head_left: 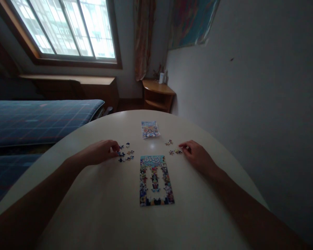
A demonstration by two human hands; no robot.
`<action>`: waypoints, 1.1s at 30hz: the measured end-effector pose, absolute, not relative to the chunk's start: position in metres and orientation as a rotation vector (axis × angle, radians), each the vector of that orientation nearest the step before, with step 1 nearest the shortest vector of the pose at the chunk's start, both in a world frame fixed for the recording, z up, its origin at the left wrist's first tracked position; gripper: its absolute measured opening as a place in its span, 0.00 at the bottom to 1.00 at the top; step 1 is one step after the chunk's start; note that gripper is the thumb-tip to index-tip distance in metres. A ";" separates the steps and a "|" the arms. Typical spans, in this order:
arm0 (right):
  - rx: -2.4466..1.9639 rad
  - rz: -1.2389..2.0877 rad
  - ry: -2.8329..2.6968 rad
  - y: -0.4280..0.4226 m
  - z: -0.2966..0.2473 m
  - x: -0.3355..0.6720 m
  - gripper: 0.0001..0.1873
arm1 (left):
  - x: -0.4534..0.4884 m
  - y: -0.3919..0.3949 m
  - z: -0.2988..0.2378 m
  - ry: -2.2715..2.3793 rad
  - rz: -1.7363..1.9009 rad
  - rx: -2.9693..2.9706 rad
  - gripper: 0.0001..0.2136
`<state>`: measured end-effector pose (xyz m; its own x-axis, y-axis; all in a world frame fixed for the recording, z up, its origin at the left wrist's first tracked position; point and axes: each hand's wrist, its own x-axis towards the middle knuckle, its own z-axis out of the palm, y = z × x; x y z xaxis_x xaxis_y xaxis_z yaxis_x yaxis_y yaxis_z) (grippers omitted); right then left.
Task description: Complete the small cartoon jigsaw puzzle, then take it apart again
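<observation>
A partly filled jigsaw puzzle [143, 180] lies in its frame at the middle of the round table, with gaps in its centre. To its upper left, several loose puzzle pieces [130, 152] lie in short rows. My left hand [104, 151] reaches these rows, thumb and fingertips closed at a dark piece on their near side. On the other side, a smaller group of puzzle pieces [171, 152] rests in two rows. My right hand [197, 156] is beside that group, index finger stretched out and thumb slightly apart, close to the outermost piece.
A small printed sheet [150, 130] lies on the table [99, 194] beyond the puzzle. A bed with a plaid mattress [41, 118] stands at left. A wall [263, 104] runs along the right, and a corner shelf [159, 87] is behind the table.
</observation>
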<state>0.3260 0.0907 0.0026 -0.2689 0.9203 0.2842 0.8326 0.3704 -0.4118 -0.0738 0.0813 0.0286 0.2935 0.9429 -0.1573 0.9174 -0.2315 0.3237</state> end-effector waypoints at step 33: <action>-0.892 0.271 -2.548 0.029 0.029 0.269 0.09 | 0.026 0.022 0.032 1.277 0.344 1.838 0.09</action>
<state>0.2692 0.0293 0.0285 -0.7034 0.6309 0.3274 0.5479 0.7747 -0.3156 0.0264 0.0218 0.0322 0.4410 0.8671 -0.2316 0.6338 -0.1182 0.7644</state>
